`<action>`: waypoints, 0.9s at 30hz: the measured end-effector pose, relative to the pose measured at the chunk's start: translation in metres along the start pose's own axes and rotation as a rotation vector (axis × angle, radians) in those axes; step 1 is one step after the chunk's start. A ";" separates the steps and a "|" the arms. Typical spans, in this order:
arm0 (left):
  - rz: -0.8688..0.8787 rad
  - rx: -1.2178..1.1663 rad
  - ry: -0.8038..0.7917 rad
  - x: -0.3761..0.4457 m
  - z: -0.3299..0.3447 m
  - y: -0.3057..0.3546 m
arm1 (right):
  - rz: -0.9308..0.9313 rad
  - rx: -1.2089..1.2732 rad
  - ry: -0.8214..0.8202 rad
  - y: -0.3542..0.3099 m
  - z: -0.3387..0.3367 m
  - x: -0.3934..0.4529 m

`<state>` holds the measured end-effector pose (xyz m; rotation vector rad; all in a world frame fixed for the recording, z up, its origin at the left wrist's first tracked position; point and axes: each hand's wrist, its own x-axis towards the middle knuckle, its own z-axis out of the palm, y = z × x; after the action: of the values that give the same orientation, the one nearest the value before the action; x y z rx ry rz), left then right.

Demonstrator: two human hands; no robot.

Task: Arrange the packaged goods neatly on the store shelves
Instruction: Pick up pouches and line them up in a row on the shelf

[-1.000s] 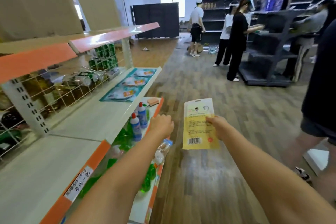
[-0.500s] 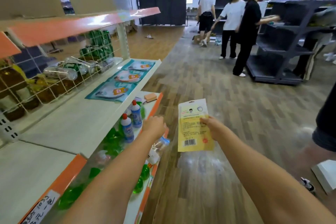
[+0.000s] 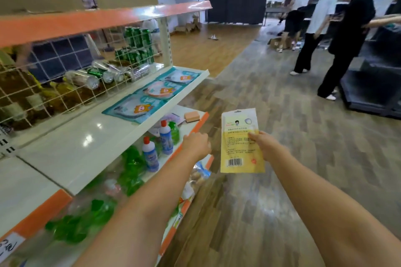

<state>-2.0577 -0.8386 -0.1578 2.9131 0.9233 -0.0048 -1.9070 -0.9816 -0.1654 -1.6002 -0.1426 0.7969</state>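
Our right hand [image 3: 261, 144] pinches a yellow packet [image 3: 240, 143] upright over the wood-plank floor [image 3: 282, 180], beside the shelves. Our left hand [image 3: 196, 144], clenched on nothing, hovers near the white shelf [image 3: 71, 151] holding teal packets [image 3: 152, 91]. People [image 3: 347, 34] stand by dark racks [image 3: 373, 84].

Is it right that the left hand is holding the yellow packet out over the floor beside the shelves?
Not quite: the head view shows the right hand holding the yellow packet over the floor; the left hand is curled, apparently holding nothing.
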 end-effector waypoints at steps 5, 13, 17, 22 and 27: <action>-0.037 -0.014 0.023 0.028 -0.004 -0.008 | 0.048 -0.022 -0.038 -0.002 0.013 0.040; -0.080 0.004 0.047 0.086 -0.015 -0.045 | 0.029 -0.022 -0.107 -0.032 0.069 0.091; -0.115 0.011 0.043 0.119 -0.022 -0.075 | 0.020 -0.030 -0.117 -0.057 0.098 0.117; -0.165 -0.002 0.081 0.152 -0.037 -0.108 | -0.021 -0.044 -0.154 -0.080 0.133 0.149; -0.204 -0.053 0.103 0.171 -0.034 -0.132 | -0.004 -0.015 -0.229 -0.078 0.164 0.166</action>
<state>-1.9947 -0.6295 -0.1391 2.7797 1.2134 0.1547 -1.8470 -0.7428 -0.1583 -1.5188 -0.3168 0.9763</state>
